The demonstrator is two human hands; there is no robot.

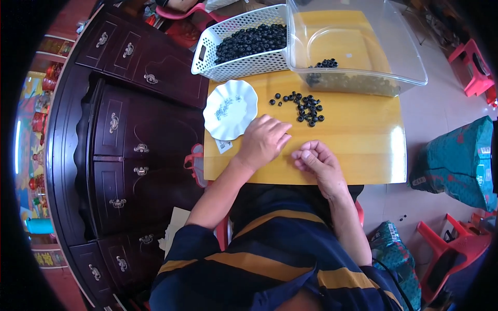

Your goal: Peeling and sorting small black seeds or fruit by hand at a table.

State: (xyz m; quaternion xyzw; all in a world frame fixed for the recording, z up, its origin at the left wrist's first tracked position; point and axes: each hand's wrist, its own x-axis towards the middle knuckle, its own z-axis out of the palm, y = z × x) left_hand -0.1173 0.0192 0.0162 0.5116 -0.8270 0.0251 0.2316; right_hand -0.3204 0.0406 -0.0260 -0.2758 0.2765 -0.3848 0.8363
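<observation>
My left hand (265, 139) is over the table beside the white scalloped dish (243, 114), back turned up, fingers bent and thumb drawn against them. Small, thin, greyish bits (225, 108) lie scattered in the dish. Close by on the right, my right hand (322, 163) has its thumb pressed to curled fingers near the table's front edge. Whatever either hand pinches is hidden or too small to make out. Beyond both hands, several small round black pieces (309, 110), some with a visible hole, lie loose on the yellow wooden table (363, 137).
At the back stands a white perforated basket (254, 65) full of black pieces (254, 42). To its right, a clear plastic bin (410, 78) holds some more. A dark wooden cabinet (150, 122) borders the left; teal bags (454, 160) and a red stool (451, 249) stand right.
</observation>
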